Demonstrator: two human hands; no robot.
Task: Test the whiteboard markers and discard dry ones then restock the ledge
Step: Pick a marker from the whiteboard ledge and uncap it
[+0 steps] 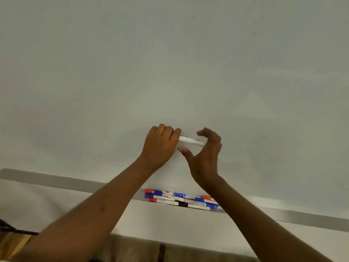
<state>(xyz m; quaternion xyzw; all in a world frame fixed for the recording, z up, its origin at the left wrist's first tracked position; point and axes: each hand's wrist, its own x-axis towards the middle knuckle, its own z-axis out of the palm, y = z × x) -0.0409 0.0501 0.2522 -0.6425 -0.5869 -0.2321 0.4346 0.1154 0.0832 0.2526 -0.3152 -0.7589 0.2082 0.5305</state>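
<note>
Broadly, the whiteboard (170, 63) fills the upper field, pale and unmarked where it shows. Its grey ledge (47, 179) runs as a strip below, slanting down from left to right and passing behind both of my forearms. Beneath the ledge lies a white band of wall, then a brown surface (188, 250) along the bottom edge; what it is I cannot tell.

Both of my arms reach up from the lower corners and meet in front of the board, above the ledge. My left hand (160, 146) has its fingers curled round the left end of a white marker (190, 140), gripping it. My right hand (205, 159) sits at the marker's right end, fingers bent over it and thumb spread apart below the barrel; whether it actually grips the marker I cannot tell. The marker lies roughly level between the two hands, tilted slightly down to the right.

On the ledge, between my forearms, lies a loose pile of markers (179, 199), white-barrelled with red or blue caps, touching and overlapping; one shows a black band.
</note>
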